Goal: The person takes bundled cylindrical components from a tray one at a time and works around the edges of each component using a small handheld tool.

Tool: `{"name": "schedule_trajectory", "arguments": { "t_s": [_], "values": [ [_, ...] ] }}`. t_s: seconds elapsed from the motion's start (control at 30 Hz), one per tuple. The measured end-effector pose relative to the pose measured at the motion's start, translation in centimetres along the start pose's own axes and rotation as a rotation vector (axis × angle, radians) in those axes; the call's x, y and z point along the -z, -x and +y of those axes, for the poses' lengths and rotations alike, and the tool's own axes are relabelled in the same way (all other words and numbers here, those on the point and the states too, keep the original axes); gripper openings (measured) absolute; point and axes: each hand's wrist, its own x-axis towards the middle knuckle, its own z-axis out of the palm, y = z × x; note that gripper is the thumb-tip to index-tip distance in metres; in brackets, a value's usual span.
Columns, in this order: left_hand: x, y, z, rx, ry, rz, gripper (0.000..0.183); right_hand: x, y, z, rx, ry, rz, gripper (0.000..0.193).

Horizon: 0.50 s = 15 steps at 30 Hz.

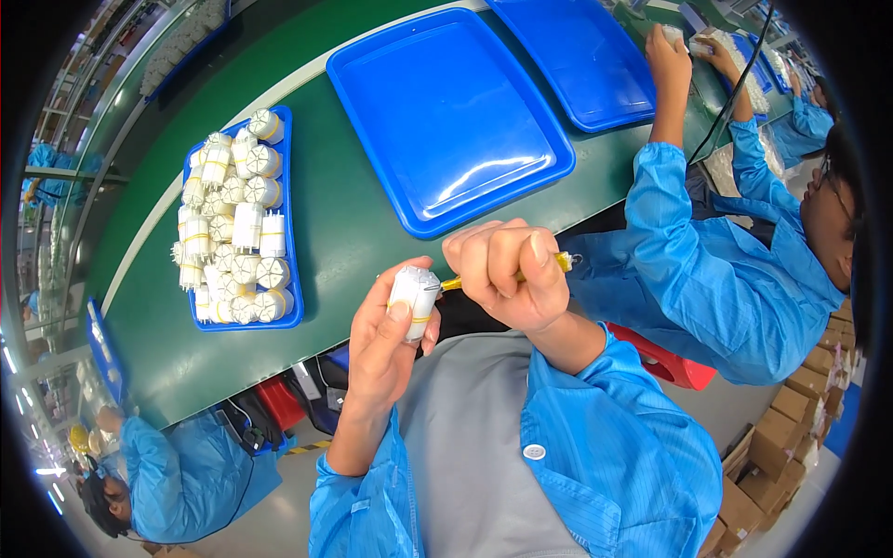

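Observation:
My left hand (379,339) grips a white cylindrical piece (409,299) with a yellow band around it, holding it tilted above the near table edge. My right hand (510,274) is closed around a slim yellow tool (564,261), whose exact kind my fingers hide. One end of this tool shows past the right side of my fist; its other end points left at the side of the white piece. Whether that end touches the piece, I cannot tell. To the left, a blue tray (296,232) holds many similar white pieces (246,226), most with yellow bands.
A large blue tray (437,112) lies on the green table (326,200) beyond my hands, with another blue tray (581,56) to its right. Close on my right sits a co-worker (716,270) in blue; another person (186,474) is at lower left. Cardboard boxes (777,432) stand at right.

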Motion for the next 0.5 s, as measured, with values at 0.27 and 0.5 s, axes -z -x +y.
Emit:
{"name": "schedule_trajectory", "arguments": {
  "t_s": [0.27,0.5],
  "values": [
    [1.0,-0.2,-0.2,0.043,0.174,-0.037,0.056,0.0,0.5,0.8,-0.006,-0.174,0.134,0.051],
    [0.9,-0.5,-0.3,0.006,0.286,-0.005,0.050,0.8,0.9,0.6,-0.050,-0.165,0.181,0.051]
  ]
}}
